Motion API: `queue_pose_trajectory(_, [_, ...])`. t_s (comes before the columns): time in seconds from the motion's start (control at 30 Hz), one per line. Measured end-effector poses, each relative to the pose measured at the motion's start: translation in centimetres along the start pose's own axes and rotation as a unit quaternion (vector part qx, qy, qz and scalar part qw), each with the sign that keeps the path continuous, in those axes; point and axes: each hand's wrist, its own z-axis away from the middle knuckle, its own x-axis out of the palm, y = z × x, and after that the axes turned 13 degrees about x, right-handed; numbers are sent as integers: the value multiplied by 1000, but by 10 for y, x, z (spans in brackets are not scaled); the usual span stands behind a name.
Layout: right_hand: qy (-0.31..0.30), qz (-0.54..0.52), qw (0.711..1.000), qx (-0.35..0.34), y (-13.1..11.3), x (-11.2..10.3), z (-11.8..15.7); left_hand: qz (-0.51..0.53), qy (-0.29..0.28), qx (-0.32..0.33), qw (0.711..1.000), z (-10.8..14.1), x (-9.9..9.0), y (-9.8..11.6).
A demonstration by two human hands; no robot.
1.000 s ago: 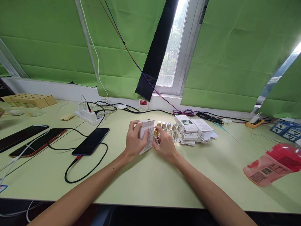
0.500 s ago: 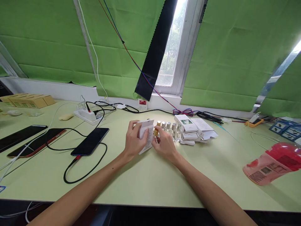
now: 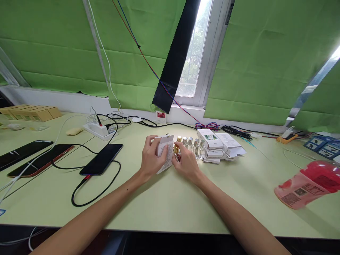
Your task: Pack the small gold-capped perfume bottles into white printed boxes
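Observation:
A white printed box (image 3: 166,161), held upright at a slant, is in my left hand (image 3: 153,157), thumb on its front. Close to its right side, my right hand (image 3: 186,163) has its fingers closed around a small gold-capped bottle (image 3: 176,148), which they partly cover. Several small glass bottles with silver or gold caps (image 3: 196,142) stand in a row just beyond my right hand. Beside them on the right lies a pile of white boxes (image 3: 212,140) with a folded printed sheet (image 3: 231,144).
Phones (image 3: 102,159) and charging cables lie on the left, near a white power strip (image 3: 99,131). Cardboard boxes (image 3: 34,113) stand at the far left. A pink-red container (image 3: 302,187) lies on the right, with an orange device (image 3: 287,138) behind it.

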Motion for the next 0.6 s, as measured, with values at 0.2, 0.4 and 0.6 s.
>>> queue_pose_trajectory(0.2, [-8, -4, 1000, 6, -1, -1, 0, 0, -5, -6, 1000, 0, 0, 1])
queue_pose_trajectory(0.4, [-12, 1, 1000, 9, -3, -3, 1, -5, -3, 3, 1000, 0, 0, 0])
queue_pose_trajectory(0.6, [-8, 9, 1000, 5, -2, -2, 0, -3, -5, 5, 1000, -1, 0, 0])
